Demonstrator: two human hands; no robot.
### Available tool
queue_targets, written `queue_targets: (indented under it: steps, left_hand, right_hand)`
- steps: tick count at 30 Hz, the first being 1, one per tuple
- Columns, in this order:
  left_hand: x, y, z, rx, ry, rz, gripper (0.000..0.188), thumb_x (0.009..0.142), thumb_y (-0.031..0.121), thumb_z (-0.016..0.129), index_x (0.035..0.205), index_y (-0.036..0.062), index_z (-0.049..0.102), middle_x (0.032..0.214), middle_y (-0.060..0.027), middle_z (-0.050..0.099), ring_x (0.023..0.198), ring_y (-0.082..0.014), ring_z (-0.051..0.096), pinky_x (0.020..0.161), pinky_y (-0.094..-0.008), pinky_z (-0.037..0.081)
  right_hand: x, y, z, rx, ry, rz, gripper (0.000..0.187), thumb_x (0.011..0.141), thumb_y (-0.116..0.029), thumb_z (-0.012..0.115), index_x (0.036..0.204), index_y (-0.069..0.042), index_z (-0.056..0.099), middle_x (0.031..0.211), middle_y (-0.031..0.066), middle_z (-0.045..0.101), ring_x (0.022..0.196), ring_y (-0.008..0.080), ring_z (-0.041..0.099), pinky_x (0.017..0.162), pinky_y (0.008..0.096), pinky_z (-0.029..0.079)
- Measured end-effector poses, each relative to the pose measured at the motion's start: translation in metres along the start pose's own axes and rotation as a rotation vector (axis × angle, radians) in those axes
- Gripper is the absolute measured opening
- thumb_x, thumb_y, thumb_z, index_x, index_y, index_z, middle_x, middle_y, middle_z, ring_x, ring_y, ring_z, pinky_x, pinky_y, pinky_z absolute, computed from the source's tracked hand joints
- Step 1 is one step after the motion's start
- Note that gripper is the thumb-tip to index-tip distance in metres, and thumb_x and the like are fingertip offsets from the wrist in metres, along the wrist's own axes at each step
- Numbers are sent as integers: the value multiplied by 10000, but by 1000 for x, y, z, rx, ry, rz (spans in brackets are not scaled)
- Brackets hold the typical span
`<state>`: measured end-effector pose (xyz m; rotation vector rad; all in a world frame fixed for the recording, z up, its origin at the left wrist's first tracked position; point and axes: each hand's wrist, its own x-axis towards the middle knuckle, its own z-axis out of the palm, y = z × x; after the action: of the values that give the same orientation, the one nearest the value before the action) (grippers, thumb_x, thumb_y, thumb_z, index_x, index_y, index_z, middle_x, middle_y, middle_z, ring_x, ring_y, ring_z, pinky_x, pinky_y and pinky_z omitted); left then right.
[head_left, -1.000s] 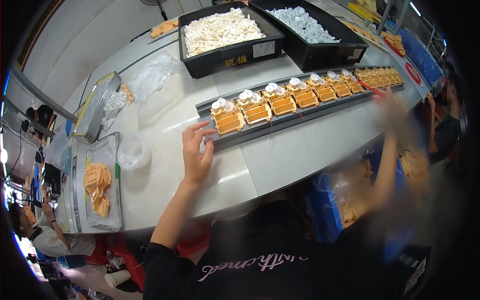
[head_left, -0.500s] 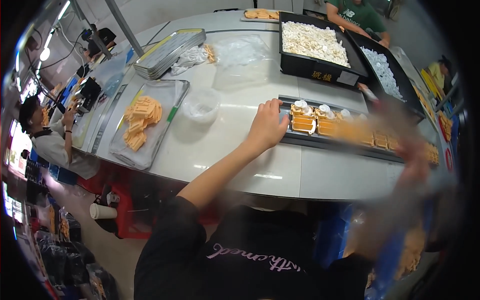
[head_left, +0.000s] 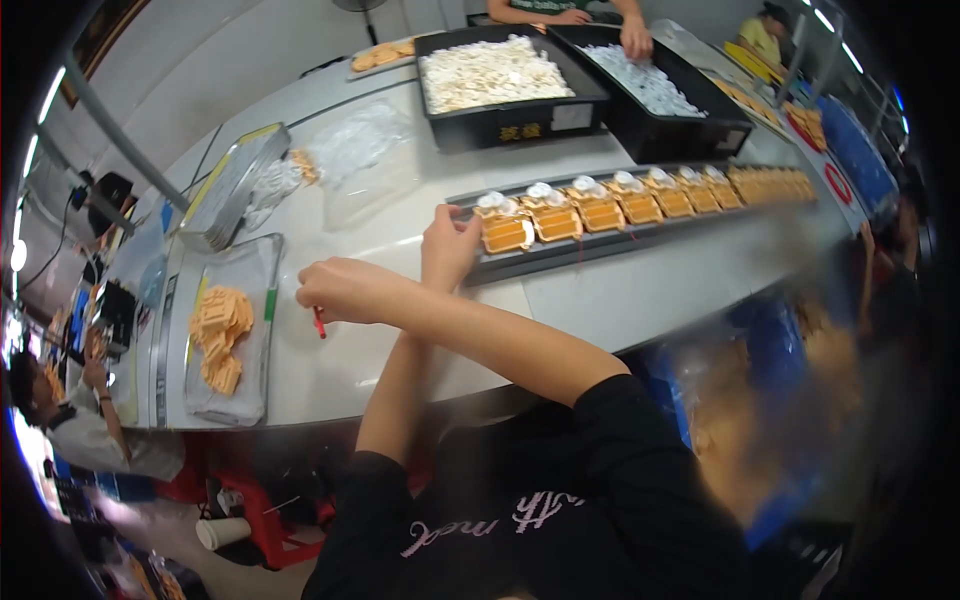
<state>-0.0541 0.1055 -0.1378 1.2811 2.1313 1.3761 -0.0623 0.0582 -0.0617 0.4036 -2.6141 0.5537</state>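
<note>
My left hand [head_left: 449, 248] grips the near-left end of a long grey tray [head_left: 520, 263], its fingers curled over the edge beside the first orange piece. Along this tray stands a row of orange rectangular frame-like pieces [head_left: 601, 214]; several carry white round parts [head_left: 541, 190] at their far edge. Crossed over my left forearm, my right arm reaches left. My right hand [head_left: 345, 290] is closed above the white table [head_left: 400, 345], and a small red stick-like thing [head_left: 320, 324] pokes out below its fingers. Most of that red thing is hidden in the hand.
Beyond the row stand a black bin [head_left: 470, 128] of cream-white parts and another black bin [head_left: 700, 140] of clear parts, where another person's hand [head_left: 636, 42] reaches in. Left lie a lined tray [head_left: 262, 345] with an orange pile [head_left: 221, 330], stacked trays [head_left: 215, 205] and plastic bags [head_left: 365, 150].
My right hand has swung from the right end of the row to the far left, crossing my left arm. My left hand stays at the tray's end. The whole view has turned.
</note>
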Motion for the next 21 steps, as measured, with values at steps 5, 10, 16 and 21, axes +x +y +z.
queue_targets:
  steps: [5,10,16,21]
  left_hand:
    - [16,-15,20,-95,-142,-82,530,777,352,733,1112,-4,529,886,-165,663,817,-222,651,719,-337,499]
    - [3,-13,-8,-637,-394,-96,712,782,306,759,1286,-5,365,1110,-205,576,930,-221,623,751,-301,505]
    - [42,-13,-26,-467,-645,-327,535,863,212,668,1251,-80,442,1141,-128,569,1059,-179,570,899,-266,445]
    - [35,0,-33,-632,-666,-344,458,900,156,611,1252,-96,461,1209,-121,547,1102,-174,550,955,-290,446]
  right_hand:
    - [-41,-14,-22,186,198,230,187,778,-111,621,932,-23,561,820,123,561,751,312,619,697,400,489]
    - [-175,-71,-91,-230,685,132,280,799,-82,630,1076,-55,597,912,78,619,773,232,639,635,339,527]
    - [-460,-117,-111,-735,1217,1026,172,941,-39,468,1004,3,623,901,103,648,759,138,641,634,241,538]
    - [-742,-125,19,-477,866,1864,272,885,-132,589,1103,30,589,1077,204,596,1033,284,589,851,340,497]
